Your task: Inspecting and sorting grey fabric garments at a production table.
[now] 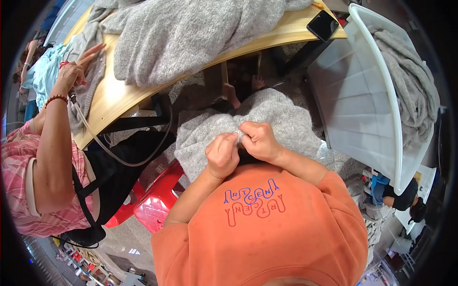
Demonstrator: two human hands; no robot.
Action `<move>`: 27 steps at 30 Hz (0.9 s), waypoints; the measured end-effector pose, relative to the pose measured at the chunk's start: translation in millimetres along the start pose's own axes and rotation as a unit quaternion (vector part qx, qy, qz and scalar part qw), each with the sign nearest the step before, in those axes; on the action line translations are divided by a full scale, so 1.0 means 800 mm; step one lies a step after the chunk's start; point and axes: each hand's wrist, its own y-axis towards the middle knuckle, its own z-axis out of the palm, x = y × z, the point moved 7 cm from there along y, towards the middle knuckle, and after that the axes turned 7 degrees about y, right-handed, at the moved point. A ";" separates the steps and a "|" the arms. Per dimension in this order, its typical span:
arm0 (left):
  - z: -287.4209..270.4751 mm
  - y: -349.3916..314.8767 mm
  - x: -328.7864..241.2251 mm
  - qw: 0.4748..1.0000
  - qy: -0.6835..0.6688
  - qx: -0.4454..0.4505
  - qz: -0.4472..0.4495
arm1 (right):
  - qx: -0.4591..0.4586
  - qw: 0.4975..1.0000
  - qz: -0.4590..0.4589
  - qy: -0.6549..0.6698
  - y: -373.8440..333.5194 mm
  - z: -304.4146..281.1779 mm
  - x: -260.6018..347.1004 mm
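Observation:
A fuzzy light grey knitted garment (281, 112) lies spread over my lap. My left hand (223, 155) is closed in a pinch on its upper edge. Right beside it, my right hand (260, 140) pinches the same knit, with the knuckles of both hands nearly touching. A small fold of the knit shows between the fingertips. Whether anything tiny is also held there is hidden by the fingers.
Ahead stands a wooden table (102, 107) with a heap of grey knitwear (186, 38) and a black phone (323, 25). A white plastic bin (355, 95) with grey knits is on the right. At left, a co-worker's hand (74, 74) is near a hose (102, 148), beside a red stool (160, 202).

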 end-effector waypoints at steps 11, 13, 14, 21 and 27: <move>-0.013 -0.002 0.050 0.991 0.096 0.031 -0.090 | -0.126 0.989 -0.027 -0.067 0.009 -0.041 -0.030; -0.010 -0.012 0.071 0.981 0.032 0.054 -0.186 | -0.109 0.985 -0.024 -0.132 0.013 -0.047 -0.038; -0.005 -0.016 0.080 0.970 -0.014 0.058 -0.236 | -0.016 0.976 0.044 -0.213 0.018 -0.037 -0.054; 0.018 -0.024 0.066 0.945 -0.138 0.122 -0.270 | 0.079 0.982 -0.128 -0.117 0.008 0.008 -0.001; 0.012 -0.017 0.065 0.947 -0.115 0.159 -0.253 | 0.044 0.995 -0.014 0.089 0.014 0.013 -0.010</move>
